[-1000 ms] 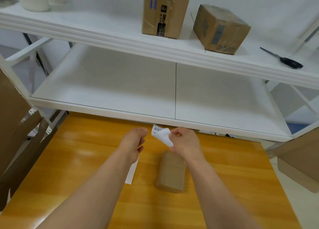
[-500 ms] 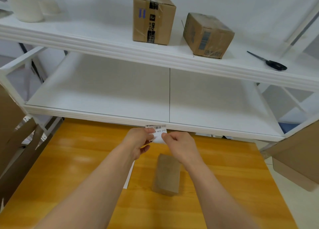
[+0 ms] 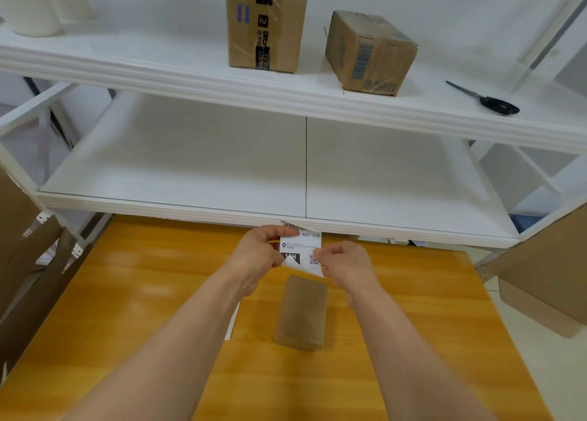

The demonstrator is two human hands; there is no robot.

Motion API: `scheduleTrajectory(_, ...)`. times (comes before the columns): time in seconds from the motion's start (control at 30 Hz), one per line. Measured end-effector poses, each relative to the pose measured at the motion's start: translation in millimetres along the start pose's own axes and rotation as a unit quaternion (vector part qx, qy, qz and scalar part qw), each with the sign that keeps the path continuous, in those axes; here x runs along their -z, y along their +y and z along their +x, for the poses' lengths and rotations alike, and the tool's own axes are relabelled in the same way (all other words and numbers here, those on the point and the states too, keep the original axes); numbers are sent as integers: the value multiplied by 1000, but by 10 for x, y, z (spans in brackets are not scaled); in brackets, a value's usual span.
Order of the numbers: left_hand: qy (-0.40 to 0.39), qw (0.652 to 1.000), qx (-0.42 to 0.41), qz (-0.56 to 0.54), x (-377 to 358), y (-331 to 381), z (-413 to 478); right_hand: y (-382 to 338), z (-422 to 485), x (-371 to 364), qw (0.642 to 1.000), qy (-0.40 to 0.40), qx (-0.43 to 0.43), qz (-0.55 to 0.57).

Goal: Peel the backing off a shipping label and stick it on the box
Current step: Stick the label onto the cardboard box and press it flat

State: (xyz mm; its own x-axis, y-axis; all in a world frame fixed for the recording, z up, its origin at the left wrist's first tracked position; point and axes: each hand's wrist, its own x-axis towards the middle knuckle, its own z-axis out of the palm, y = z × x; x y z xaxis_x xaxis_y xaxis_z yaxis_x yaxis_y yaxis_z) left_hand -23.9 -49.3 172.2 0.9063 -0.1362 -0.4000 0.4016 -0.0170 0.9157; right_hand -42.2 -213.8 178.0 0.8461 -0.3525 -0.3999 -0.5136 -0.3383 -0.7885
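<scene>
shipping label (image 3: pixel 301 246) — "A03-210" printed near its top, QR code lower right

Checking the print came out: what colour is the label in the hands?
White with black print, barcode and QR code, on the label; head view.

White label (image 3: pixel 301 247) held upright, brown box (image 3: pixel 301 312) on table below

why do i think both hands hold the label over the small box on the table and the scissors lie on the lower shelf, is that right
Not quite. The scissors lie on the upper shelf, right of the two cartons, as the head view shows. The rest stands: the left hand and right hand hold the label over the small box on the table.
</scene>
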Motion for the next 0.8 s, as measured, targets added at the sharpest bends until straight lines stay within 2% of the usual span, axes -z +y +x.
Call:
scheduleTrajectory(0.17, -24, 1000, -3, 0, -88, -41, 17, 141, 69, -7, 996, -20, -43, 81)
scheduleTrajectory(0.43, -47, 998, 20, 38, -213, -463, 245, 501, 215, -61, 987, -26, -122, 101)
scheduleTrajectory(0.6, -13, 999, 33, 35, -255, -818, 353, 850, 303, -81, 973, -30, -195, 122)
scheduleTrajectory(0.7, 16, 994, 57, 87, -256, -1090, 436, 1040, 370, -130, 977, -23, -192, 94)
scheduleTrajectory(0.8, -11, 989, 87, 123, -272, -1291, 445, 1140, 407, -185, 983, -13, -169, 70)
